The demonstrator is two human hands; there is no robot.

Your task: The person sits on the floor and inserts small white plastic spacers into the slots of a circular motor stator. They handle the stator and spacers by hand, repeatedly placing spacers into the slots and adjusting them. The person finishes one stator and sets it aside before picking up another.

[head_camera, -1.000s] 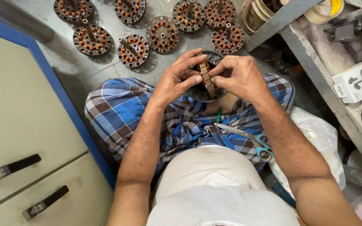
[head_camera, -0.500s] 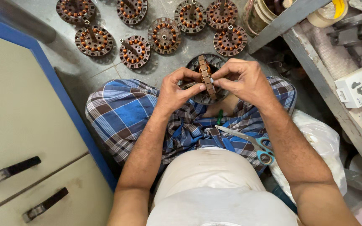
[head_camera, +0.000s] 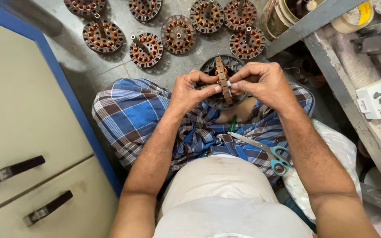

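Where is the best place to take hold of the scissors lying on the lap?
Probably at the teal handle loops, coming from the person's right: the scissors lie flat on the checked cloth, closed blades pointing toward the middle, loops at the outer edge, free.

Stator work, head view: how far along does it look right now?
Done, seemingly: seven copper-wound stators lying on the floor. In hand: left hand and right hand hold a brown stator edge-up. Unused: scissors on the lap. How many remain isn't visible.

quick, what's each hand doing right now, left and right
Left hand: closed, fingers pinching the brown motor core held on edge.
Right hand: closed, fingers pinching the same core from the other side.
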